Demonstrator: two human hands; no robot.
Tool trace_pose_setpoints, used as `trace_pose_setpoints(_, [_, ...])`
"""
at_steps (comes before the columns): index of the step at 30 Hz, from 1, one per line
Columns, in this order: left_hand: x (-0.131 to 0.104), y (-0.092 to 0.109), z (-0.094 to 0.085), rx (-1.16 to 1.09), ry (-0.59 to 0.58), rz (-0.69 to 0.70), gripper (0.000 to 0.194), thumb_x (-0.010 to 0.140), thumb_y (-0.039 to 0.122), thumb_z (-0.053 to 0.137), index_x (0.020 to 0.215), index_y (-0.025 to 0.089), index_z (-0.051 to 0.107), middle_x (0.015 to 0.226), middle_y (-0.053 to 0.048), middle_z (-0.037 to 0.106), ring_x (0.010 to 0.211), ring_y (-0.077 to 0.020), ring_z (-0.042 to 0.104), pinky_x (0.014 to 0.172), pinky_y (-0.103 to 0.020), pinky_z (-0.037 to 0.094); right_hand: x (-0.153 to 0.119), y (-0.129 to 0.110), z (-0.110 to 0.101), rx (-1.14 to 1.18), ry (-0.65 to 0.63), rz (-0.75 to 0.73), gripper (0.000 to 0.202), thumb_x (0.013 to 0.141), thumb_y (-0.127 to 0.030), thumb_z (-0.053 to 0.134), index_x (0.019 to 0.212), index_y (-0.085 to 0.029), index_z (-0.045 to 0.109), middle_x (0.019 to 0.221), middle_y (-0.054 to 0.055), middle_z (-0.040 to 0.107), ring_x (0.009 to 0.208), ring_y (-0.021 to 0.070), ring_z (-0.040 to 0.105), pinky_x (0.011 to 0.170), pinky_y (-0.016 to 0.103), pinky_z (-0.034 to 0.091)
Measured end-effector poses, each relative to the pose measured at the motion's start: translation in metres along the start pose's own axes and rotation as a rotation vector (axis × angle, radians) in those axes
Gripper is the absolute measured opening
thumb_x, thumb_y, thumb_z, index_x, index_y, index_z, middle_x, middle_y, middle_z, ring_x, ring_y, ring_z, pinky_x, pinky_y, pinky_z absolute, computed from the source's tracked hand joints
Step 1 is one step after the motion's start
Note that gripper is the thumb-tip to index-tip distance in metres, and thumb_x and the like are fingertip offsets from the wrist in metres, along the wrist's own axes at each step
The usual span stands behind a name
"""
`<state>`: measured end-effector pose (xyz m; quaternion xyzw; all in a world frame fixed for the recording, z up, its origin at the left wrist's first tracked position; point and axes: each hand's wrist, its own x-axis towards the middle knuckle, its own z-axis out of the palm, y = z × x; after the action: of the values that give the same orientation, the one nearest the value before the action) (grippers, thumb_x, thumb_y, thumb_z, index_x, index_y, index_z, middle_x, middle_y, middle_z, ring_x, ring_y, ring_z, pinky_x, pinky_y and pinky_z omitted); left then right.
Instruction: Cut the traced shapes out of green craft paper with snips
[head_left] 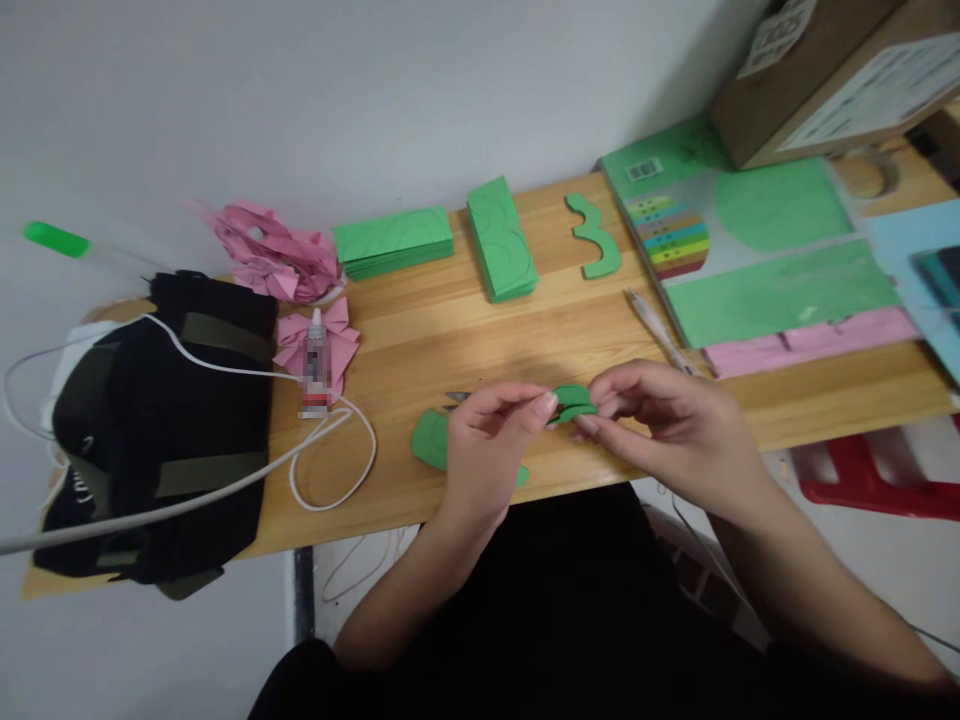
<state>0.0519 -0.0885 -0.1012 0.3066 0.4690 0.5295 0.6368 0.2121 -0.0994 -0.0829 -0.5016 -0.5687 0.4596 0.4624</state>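
Observation:
Between my two hands is a small curved green paper piece (574,398), which looks to be in layers. My left hand (495,435) pinches its left end between thumb and finger. On the other side, my right hand (660,425) pinches its right end the same way. Below my left hand lies a green paper scrap (430,440), partly covered by the hand. Dark pointed tips (457,397), perhaps of scissors, show just behind that hand; the rest is hidden.
Folded green paper stacks (394,240) with drawn curves, a wavy green cutout (596,240) and a pen (660,330) lie farther back. Left are crumpled pink paper (277,250), a glue tube (316,365), a white cable (371,455) and a black bag (172,430). A cardboard box (825,90) stands right.

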Motion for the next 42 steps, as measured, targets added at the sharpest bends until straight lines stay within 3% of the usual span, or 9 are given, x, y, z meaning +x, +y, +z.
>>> trace_pose_setpoints(7, [-0.002,0.000,-0.003,0.261,-0.024,0.123,0.004,0.072,0.025,0.081,0.073,0.023,0.077,0.072,0.000,0.076,0.062,-0.0123,0.066,0.060,-0.026,0.053,0.001,-0.002,-0.001,0.016,-0.016,0.035,0.020,0.079,-0.030,0.081,0.085,-0.022,0.065,0.069,0.000,0.073,0.061,0.0167,0.073,0.058,0.028,0.062])
trace_pose_setpoints(9, [-0.003,0.002,-0.005,0.341,-0.053,0.165,0.001,0.077,0.025,0.078,0.077,0.024,0.079,0.076,-0.001,0.077,0.067,-0.0144,0.068,0.064,-0.028,0.055,0.002,-0.001,-0.001,0.046,-0.027,0.063,0.022,0.079,-0.034,0.081,0.085,-0.022,0.065,0.068,0.001,0.073,0.062,0.0175,0.073,0.058,0.028,0.062])
trace_pose_setpoints(13, [-0.008,0.005,-0.009,0.468,-0.157,0.280,0.016,0.088,0.023,0.069,0.100,0.028,0.080,0.095,-0.003,0.080,0.085,-0.0170,0.073,0.078,-0.030,0.058,0.004,0.001,-0.001,0.121,-0.005,0.077,0.020,0.079,-0.029,0.081,0.090,-0.021,0.066,0.070,0.000,0.073,0.062,0.0163,0.074,0.059,0.027,0.063])
trace_pose_setpoints(16, [-0.009,0.003,-0.011,0.511,-0.190,0.399,0.028,0.087,0.020,0.071,0.113,0.030,0.075,0.102,-0.002,0.079,0.089,-0.0166,0.074,0.079,-0.030,0.059,0.003,0.002,0.000,0.171,0.027,0.046,0.020,0.080,-0.022,0.080,0.096,-0.021,0.067,0.073,-0.001,0.073,0.064,0.0144,0.074,0.061,0.025,0.063])
trace_pose_setpoints(20, [-0.008,0.001,-0.009,0.550,-0.191,0.524,0.028,0.081,0.015,0.075,0.105,0.029,0.076,0.094,-0.002,0.079,0.079,-0.0166,0.073,0.074,-0.031,0.059,0.002,0.000,0.002,0.180,0.083,0.041,0.021,0.080,-0.021,0.081,0.099,-0.023,0.071,0.074,-0.002,0.073,0.064,0.0147,0.074,0.063,0.026,0.065])
trace_pose_setpoints(27, [-0.007,0.004,-0.008,0.583,-0.156,0.570,0.022,0.084,0.013,0.072,0.097,0.030,0.078,0.086,-0.001,0.077,0.074,-0.0150,0.070,0.072,-0.030,0.057,0.002,-0.002,0.007,0.224,0.094,0.044,0.016,0.080,-0.023,0.082,0.094,-0.023,0.073,0.072,-0.002,0.075,0.063,0.0139,0.075,0.062,0.024,0.066])
trace_pose_setpoints(33, [-0.001,-0.001,-0.011,0.658,-0.154,0.866,0.024,0.083,0.005,0.071,0.100,0.022,0.076,0.090,-0.002,0.076,0.079,-0.0113,0.072,0.072,-0.022,0.059,0.001,0.001,0.010,0.256,0.095,0.025,0.017,0.079,-0.025,0.084,0.094,-0.022,0.076,0.068,-0.001,0.076,0.060,0.0138,0.074,0.058,0.022,0.064])
trace_pose_setpoints(37, [0.000,-0.001,-0.010,0.652,-0.166,0.884,0.023,0.086,0.007,0.069,0.102,0.021,0.076,0.088,-0.002,0.073,0.076,-0.0102,0.070,0.069,-0.020,0.060,0.002,0.003,0.012,0.310,0.086,0.038,0.017,0.078,-0.021,0.084,0.093,-0.023,0.078,0.064,-0.001,0.075,0.057,0.0134,0.073,0.054,0.020,0.062])
trace_pose_setpoints(42, [0.002,0.001,-0.010,0.604,-0.165,0.890,0.026,0.084,0.006,0.069,0.103,0.022,0.077,0.085,-0.001,0.069,0.074,-0.0092,0.068,0.066,-0.018,0.058,0.004,0.005,0.017,0.385,0.078,0.070,0.017,0.077,-0.026,0.084,0.092,-0.022,0.079,0.063,0.001,0.076,0.055,0.0156,0.073,0.051,0.022,0.062])
